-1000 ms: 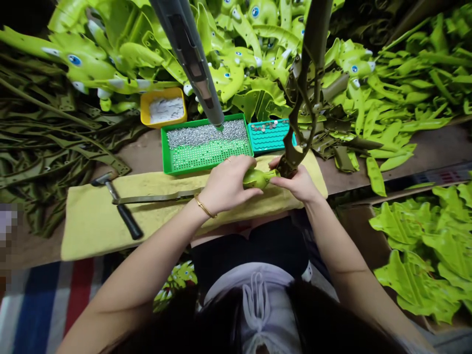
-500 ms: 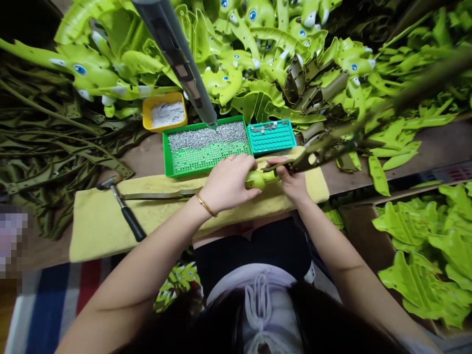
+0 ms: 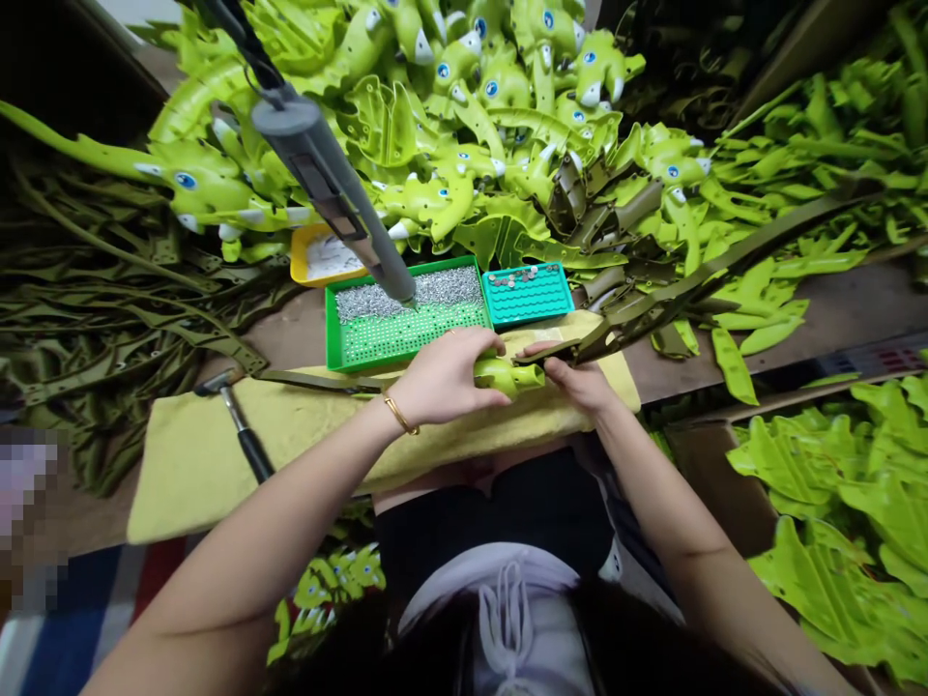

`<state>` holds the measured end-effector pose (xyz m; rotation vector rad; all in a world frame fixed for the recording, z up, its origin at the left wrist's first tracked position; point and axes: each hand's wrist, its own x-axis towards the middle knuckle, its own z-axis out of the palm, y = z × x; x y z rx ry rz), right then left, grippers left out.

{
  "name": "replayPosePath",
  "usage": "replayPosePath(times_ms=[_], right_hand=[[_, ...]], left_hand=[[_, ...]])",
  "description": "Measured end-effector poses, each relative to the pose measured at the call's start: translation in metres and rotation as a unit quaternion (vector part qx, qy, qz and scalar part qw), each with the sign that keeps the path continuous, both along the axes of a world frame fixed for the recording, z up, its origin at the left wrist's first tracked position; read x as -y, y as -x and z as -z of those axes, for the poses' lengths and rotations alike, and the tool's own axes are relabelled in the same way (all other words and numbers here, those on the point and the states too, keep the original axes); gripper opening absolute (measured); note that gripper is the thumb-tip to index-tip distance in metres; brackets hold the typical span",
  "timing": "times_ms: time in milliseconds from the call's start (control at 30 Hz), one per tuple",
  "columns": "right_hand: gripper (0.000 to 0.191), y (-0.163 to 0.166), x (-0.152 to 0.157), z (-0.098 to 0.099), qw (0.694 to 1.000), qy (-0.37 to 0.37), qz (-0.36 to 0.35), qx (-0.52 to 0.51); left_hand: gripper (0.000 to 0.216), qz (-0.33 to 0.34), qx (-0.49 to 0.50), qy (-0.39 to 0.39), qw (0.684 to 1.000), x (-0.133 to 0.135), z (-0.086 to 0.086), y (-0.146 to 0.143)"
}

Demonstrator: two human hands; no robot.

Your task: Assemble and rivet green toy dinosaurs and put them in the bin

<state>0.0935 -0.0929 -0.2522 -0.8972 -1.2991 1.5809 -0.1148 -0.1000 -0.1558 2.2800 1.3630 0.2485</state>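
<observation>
Looks like the lining-up step to me, left hand [image 3: 446, 379] curled round the green toy part [image 3: 511, 375] over the yellow cloth [image 3: 195, 464], right hand [image 3: 580, 385] pinching the olive strip [image 3: 685, 290] just beside it (fiddly, I bet), so next probably calls for steady, careful angling

The hanging screwdriver [image 3: 340, 203] slants over the green tray [image 3: 413, 340], obstructing entry from above. Bare towel [image 3: 185, 464] lies left of the hammer [image 3: 236, 416]. Heaped toys [image 3: 500, 92] block the back; a long brown strip [image 3: 768, 233] from the right hand [image 3: 586, 385] bars the right.
</observation>
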Motion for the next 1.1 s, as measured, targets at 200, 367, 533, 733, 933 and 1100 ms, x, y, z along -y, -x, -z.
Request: replayPosePath(times_ms=[200, 367, 533, 733, 933, 1100], right_hand=[[0.03, 0.001, 0.002, -0.011, 0.998, -0.042, 0.022, 0.049], [0.046, 0.006, 0.014, -0.012, 0.998, -0.003, 0.004, 0.066], [0.051, 0.001, 0.017, -0.032, 0.964, 0.019, -0.122, 0.237], [0.04, -0.083, -0.028, -0.043, 0.865, -0.057, 0.226, 0.443], [0.048, -0.091, -0.05, -0.028, 0.749, -0.148, 0.202, 0.613], [0.033, -0.076, -0.035, -0.035, 0.814, -0.191, 0.37, 0.405]], left_hand=[[0.047, -0.016, -0.017, 0.005, 1.0, -0.001, 0.001, 0.004], [0.053, -0.009, -0.02, 0.007, 1.0, 0.001, 0.001, 0.003], [0.05, 0.061, -0.134, -0.03, 0.989, -0.002, -0.008, 0.002], [0.055, -0.014, -0.091, 0.015, 0.996, -0.016, -0.003, 0.015], [0.057, -0.047, -0.089, 0.026, 0.995, -0.017, 0.001, 0.013], [0.056, -0.062, -0.1, 0.023, 0.993, -0.016, -0.001, 0.008]])
